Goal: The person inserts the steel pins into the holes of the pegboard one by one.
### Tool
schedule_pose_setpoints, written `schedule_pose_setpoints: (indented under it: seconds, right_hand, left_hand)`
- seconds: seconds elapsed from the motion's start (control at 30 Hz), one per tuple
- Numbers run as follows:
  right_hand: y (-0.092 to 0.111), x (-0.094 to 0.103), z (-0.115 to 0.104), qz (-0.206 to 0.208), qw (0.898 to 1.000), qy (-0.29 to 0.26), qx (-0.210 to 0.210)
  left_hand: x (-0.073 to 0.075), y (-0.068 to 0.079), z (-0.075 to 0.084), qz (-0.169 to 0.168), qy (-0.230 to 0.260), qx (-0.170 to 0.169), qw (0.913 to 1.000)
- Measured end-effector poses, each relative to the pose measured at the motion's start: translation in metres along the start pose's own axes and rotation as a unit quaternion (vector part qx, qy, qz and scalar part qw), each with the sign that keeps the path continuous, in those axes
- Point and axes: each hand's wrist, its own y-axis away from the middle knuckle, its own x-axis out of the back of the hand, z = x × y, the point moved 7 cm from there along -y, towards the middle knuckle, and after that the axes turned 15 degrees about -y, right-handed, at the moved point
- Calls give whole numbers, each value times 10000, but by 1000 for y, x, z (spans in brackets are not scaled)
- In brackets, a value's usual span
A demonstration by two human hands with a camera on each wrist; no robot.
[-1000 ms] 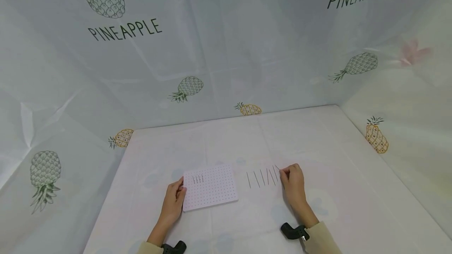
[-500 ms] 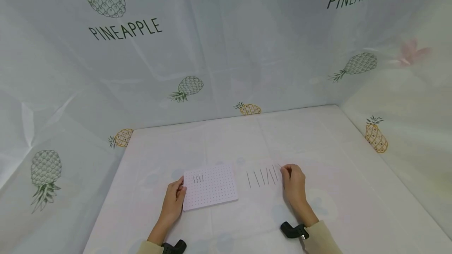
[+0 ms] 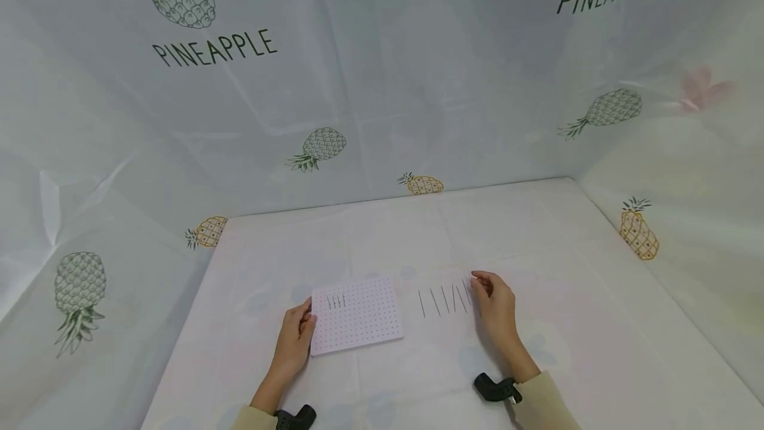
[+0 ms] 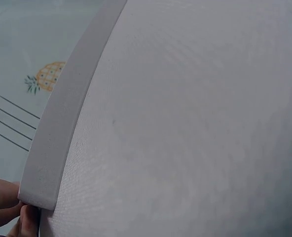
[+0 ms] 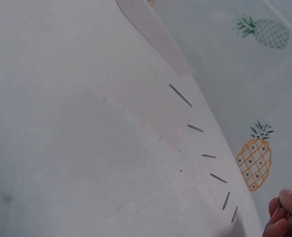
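A white board [image 3: 358, 324] with a grid of small holes lies on the table. Several thin dark pins [image 4: 15, 123] stand in its far left part. My left hand [image 3: 292, 344] grips the board's left edge between thumb and fingers. To the right of the board, several loose thin dark pins [image 3: 444, 298] lie in a row on the table, also seen in the right wrist view. Just past the row's right end, my right hand [image 3: 497, 307] pinches a thin pin [image 5: 278, 207] between thumb and forefinger; most of it is hidden by the fingers.
A white cloth [image 3: 382, 244] covers the table. Behind it and at both sides hangs a pale curtain [image 3: 382, 71] printed with pineapples. Each wrist carries a black camera mount [image 3: 498, 389].
My right hand has lifted and shifted slightly away from the row. The pin in its fingers, clear to see one second ago, has turned and is hardly visible in the head view. The left hand stays still.
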Motion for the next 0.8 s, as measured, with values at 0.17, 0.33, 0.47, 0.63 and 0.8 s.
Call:
schedule_pose_setpoints:
  seconds: [0.17, 0.33, 0.47, 0.63, 0.8]
  right_hand:
    - [-5, -2, -1, -30, 9992, -331, -209]
    - [-9, -5, 0, 9, 9957, -777, -496]
    - [-13, -9, -2, 4, 9895, -1240, -745]
    - [-16, -18, -5, -145, 9799, -1691, -1046]
    - [-15, -29, -12, -399, 9723, -2021, -1108]
  left_hand:
    - [0, 0, 1, -14, 34, 21, 10000]
    - [1, 0, 2, -16, 18, 8, 10000]
    - [1, 0, 2, -30, -21, -4, 10000]
    - [0, -1, 1, -43, -38, -7, 10000]
    - [1, 0, 1, -24, -43, -18, 10000]
